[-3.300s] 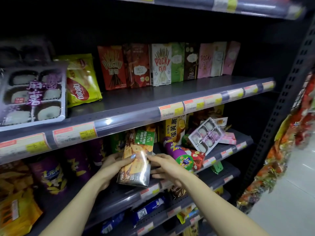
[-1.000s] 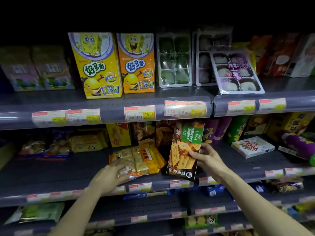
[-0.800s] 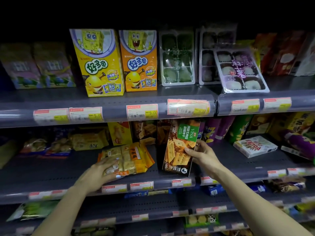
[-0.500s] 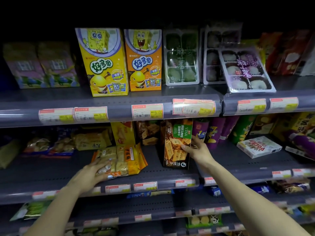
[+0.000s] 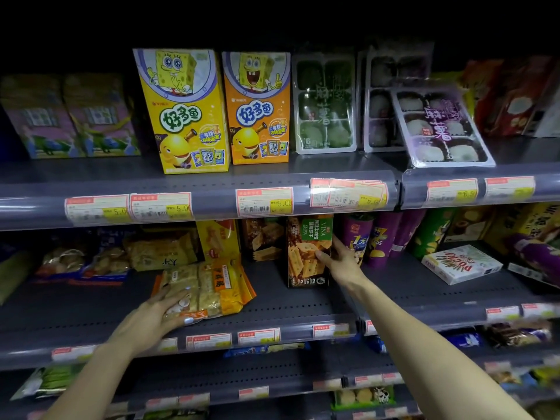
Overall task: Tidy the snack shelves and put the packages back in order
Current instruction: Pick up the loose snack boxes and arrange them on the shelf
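Now standing upright on the middle shelf (image 5: 303,313), cracker box (image 5: 308,253) (green VINA label at its top) carried back from the shelf lip where it was tilted a second ago; set just at 3 o'clock of a matching dark cracker box (image 5: 263,239) and at 9 o'clock of the purple snack cups (image 5: 359,237). Right hand (image 5: 341,260) grasping the box's right edge, thumb curled across its front, fingers hidden behind. Left hand (image 5: 151,319) lying flat with loose, straight fingers on the near-left corner of an orange bag of biscuits (image 5: 206,287), pressing rather than gripping; bag slid leftward along the shelf since earlier, lying flat near the front edge at 8 o'clock of the cracker box. Behind the bag, at 12 o'clock, a yellow pack (image 5: 218,241) upright and a pale cracker bag (image 5: 163,253) at 10 o'clock. Well apart at 3 o'clock, a white Pocky box (image 5: 460,263) lying flat, print upside down. On the upper shelf (image 5: 212,201), two SpongeBob boxes, yellow (image 5: 181,110) and orange (image 5: 257,107), side by side and touching; at 3 o'clock of them clear mochi trays (image 5: 324,101) standing, with one purple-labelled tray (image 5: 439,128) leaning forward against the others. Price tags (image 5: 263,201) along both shelf lips
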Motion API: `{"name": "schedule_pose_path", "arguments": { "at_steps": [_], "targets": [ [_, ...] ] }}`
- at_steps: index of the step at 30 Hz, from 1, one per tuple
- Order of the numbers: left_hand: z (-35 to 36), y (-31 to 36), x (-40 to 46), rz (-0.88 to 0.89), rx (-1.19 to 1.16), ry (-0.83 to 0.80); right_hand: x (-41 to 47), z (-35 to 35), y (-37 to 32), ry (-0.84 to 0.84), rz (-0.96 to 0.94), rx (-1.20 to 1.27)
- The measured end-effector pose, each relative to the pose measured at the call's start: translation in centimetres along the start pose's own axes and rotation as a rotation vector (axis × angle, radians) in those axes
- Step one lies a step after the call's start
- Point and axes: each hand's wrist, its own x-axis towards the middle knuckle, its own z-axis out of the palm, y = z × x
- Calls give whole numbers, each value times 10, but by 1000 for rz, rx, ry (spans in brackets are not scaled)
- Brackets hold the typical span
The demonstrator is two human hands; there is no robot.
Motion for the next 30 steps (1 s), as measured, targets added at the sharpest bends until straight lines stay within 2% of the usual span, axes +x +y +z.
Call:
{"name": "schedule_pose_path", "arguments": {
  "at_steps": [10,18,22,30],
  "targets": [
    [-2,2,1,2,-1,-9,11,1,5,36,-53,-76],
    [-4,14,-2,-1,-12,1,12,4,6,97,-130,-246],
    [-5,15,-2,2,-15,-10,11,10,6,149,-94,-316],
    [-4,19,-3,-8,-11,-16,9,14,4,172,-57,-305]
  ]
}}
